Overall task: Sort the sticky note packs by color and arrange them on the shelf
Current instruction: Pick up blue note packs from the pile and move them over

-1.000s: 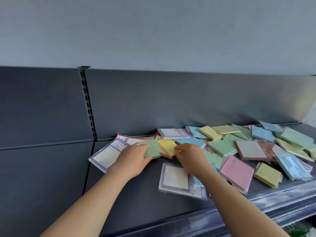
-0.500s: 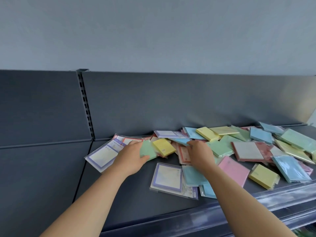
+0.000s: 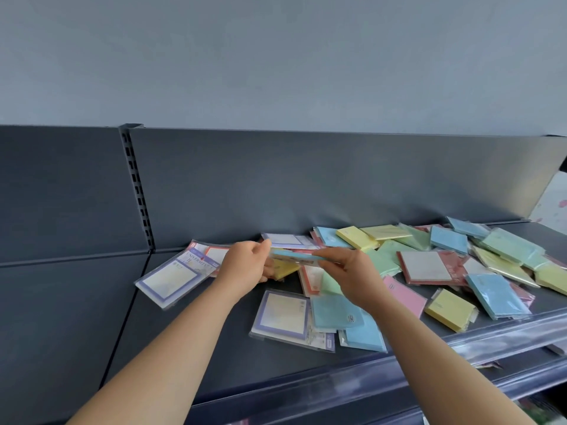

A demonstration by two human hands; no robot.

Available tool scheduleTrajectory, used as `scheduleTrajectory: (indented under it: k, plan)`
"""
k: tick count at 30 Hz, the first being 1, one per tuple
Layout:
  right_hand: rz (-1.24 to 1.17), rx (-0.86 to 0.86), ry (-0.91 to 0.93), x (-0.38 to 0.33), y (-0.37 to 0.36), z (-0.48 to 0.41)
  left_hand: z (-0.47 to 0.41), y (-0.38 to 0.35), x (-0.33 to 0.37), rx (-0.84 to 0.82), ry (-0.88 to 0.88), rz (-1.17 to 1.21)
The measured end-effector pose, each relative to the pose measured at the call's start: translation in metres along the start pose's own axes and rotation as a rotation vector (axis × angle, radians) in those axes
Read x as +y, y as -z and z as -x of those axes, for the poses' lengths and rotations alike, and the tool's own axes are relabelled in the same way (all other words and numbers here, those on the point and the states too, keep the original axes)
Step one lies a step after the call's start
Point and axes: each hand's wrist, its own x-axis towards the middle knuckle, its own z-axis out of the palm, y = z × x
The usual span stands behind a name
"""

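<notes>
Left hand (image 3: 245, 266): fingers are curled on the left end of a blue pack (image 3: 294, 256).
Right hand (image 3: 352, 274): the pack's right end is pinched.
Blue pack: held flat between both hands, above the shelf (image 3: 214, 348).
Other packs (image 3: 451, 309): piled mixed on the shelf.

Hands two, left hand (image 3: 245, 266), right hand (image 3: 352, 276), shelf (image 3: 184, 348) one, purple-bordered packs (image 3: 167, 280) three, red-bordered packs (image 3: 429, 266) three, pink pack (image 3: 405, 296) one, yellow packs (image 3: 451, 309) at least six, blue packs (image 3: 497, 296) at least seven counting the held blue pack (image 3: 291, 256), green packs (image 3: 509, 243) about five, overlaps block exact tally.
</notes>
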Motion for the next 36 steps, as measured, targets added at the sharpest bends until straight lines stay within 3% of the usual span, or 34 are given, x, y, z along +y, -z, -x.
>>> scheduleTrajectory:
  k: [4,8,15,20,25,32,36]
  plan:
    - [-0.044,-0.086,0.014,0.002,-0.003,-0.001,-0.003,-0.008,0.010,-0.016,0.115,0.287]
    - [0.105,-0.127,-0.080,0.011,0.001,-0.015,-0.011,-0.003,0.009,0.098,0.043,0.184]
    - [0.280,-0.014,-0.265,0.036,-0.002,-0.057,-0.029,0.003,-0.003,0.220,0.070,0.083]
    - [0.465,-0.084,-0.250,0.051,-0.014,-0.085,-0.042,0.001,-0.007,0.213,0.111,0.118]
    - [0.567,-0.049,-0.219,0.060,-0.022,-0.097,-0.045,0.004,-0.012,0.204,0.118,0.129]
    - [0.217,0.096,-0.092,0.027,-0.016,-0.072,-0.036,0.007,-0.012,0.208,0.142,0.193]
    - [-0.029,-0.076,-0.064,0.001,-0.021,-0.049,-0.024,0.007,-0.010,0.171,0.186,0.254]
